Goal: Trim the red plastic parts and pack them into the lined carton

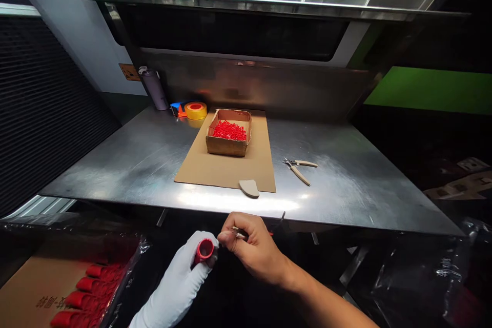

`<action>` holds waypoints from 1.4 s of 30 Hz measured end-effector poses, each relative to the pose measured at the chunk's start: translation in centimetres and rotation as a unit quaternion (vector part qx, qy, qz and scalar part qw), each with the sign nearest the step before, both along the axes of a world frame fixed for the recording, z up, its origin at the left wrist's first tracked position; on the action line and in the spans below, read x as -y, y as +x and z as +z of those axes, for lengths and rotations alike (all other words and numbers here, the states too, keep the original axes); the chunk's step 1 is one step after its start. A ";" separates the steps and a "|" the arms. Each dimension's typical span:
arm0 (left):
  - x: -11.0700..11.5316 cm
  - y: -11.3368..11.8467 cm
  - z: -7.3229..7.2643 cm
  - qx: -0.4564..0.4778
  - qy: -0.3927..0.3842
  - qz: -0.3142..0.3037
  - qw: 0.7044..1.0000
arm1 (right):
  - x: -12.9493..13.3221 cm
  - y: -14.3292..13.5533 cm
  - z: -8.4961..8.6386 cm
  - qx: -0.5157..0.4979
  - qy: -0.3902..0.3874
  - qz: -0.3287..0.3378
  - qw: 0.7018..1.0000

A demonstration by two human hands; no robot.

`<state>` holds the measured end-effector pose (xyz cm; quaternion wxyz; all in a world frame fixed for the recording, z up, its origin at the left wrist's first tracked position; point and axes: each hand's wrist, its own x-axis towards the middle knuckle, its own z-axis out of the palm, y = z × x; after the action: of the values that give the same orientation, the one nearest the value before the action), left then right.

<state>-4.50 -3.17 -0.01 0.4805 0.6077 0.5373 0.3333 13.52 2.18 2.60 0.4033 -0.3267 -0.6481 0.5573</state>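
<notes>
My left hand [179,279], in a white glove, is wrapped round a red tubular part [205,249] whose round open end faces up. Close beside it, my bare right hand [257,248] is closed with thumb and forefinger pinched near the rim. A small light-coloured piece shows between its fingers, too small to name. Both hands are in front of the metal table's [154,164] near edge. On the table, a cardboard box [226,148] holds many small red pieces [229,130] and stands on a flat cardboard sheet [200,166].
Cutting pliers [300,170] lie right of the sheet, and a beige curved piece [249,188] lies on its front edge. Yellow tape [196,110] and a bottle [154,88] stand at the back left. Red parts [90,287] fill a lined carton at lower left.
</notes>
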 end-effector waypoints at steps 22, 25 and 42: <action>0.2 0.7 0.0 0.147 -0.084 -0.034 0.985 | -0.4 -0.7 -0.9 0.023 -0.020 -0.027 0.999; 0.4 0.3 0.0 0.162 -0.104 -0.054 0.980 | -1.1 -0.5 -0.8 0.058 -0.031 0.010 0.998; 0.3 1.2 -0.8 0.568 -0.278 0.046 0.774 | -1.9 -0.4 -1.2 0.083 -0.097 0.032 0.991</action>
<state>-3.35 -3.47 -0.80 0.8301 0.1229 0.2636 0.4758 13.15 4.06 1.39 0.2967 -0.3885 -0.6325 0.6009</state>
